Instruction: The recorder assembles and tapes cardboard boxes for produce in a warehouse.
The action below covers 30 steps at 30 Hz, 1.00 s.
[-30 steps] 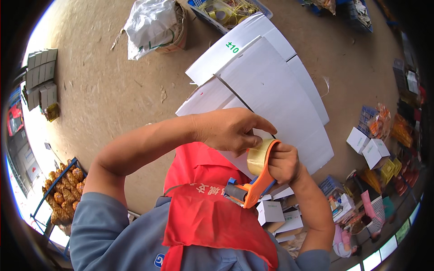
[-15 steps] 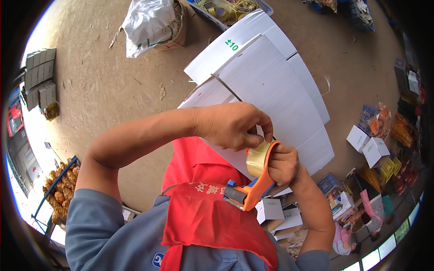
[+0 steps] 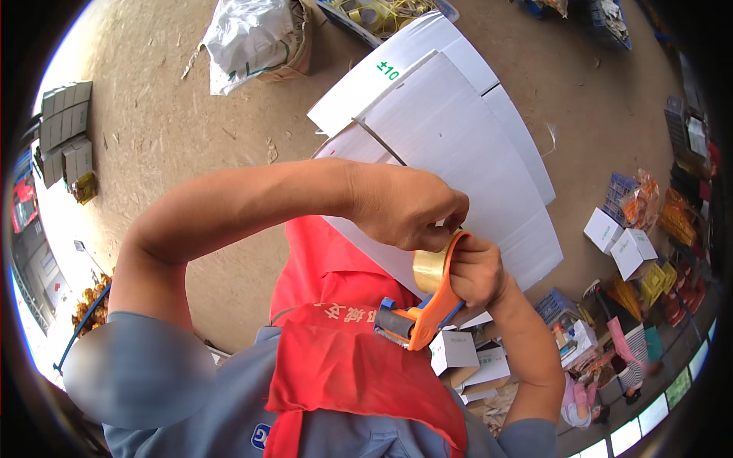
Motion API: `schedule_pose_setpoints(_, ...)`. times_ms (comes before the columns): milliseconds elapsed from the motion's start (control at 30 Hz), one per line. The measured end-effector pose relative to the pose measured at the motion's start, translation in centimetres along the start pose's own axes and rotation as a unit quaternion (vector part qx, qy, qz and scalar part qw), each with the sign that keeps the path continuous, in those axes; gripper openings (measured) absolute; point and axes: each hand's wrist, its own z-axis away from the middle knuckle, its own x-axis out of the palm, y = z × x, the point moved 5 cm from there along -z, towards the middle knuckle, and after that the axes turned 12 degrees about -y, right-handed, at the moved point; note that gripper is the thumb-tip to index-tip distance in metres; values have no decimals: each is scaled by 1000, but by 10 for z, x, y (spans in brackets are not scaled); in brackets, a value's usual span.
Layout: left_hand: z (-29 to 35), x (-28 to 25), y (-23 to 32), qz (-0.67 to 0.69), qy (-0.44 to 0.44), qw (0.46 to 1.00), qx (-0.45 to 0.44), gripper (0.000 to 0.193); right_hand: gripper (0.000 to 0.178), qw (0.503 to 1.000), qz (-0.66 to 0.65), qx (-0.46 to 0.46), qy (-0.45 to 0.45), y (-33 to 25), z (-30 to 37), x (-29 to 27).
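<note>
My right hand is wrapped round an orange tape dispenser with a blue part and a dark roller. A roll of yellowish clear tape sits on it. My left hand bends in from the left, its fingers pinched at the upper edge of the roll. Whatever lies between those fingertips is hidden. Under and beyond both hands leans a stack of flat white cardboard, a slot cut into its left part. Its lower part is covered by my hands and the red apron.
A white sack in a basket and a crate of tape rolls and straps stand at the far side. Stacked cartons are at left. White boxes, crates and people are at right.
My left forearm has risen and its hand has shifted slightly right, fingertips closer over the tape roll. The dispenser has moved a little up and left in my right hand.
</note>
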Motion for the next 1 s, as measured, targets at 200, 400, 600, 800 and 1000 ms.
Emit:
schedule_pose_setpoints(200, 16, -1, 4, 106, 2, 994, -23, 23, 57, 1000, -10, 3, 2, 3, 0, -5)
schedule_pose_setpoints(400, 41, 3, 6, 264, 22, 961, -83, 20, 58, 999, -26, 14, 20, 4, -2, -6)
schedule_pose_setpoints(600, 45, -3, 3, 104, 81, 991, -17, 20, 57, 999, -23, 27, 26, 4, -1, -3)
schedule_pose_setpoints(800, 41, 5, -1, -8, 135, 989, 53, 23, 57, 999, -17, 13, 26, 4, -1, -4)
schedule_pose_setpoints(1000, 40, 11, -6, 25, 111, 991, 67, 40, 51, 999, -18, 18, 27, 3, -3, -4)
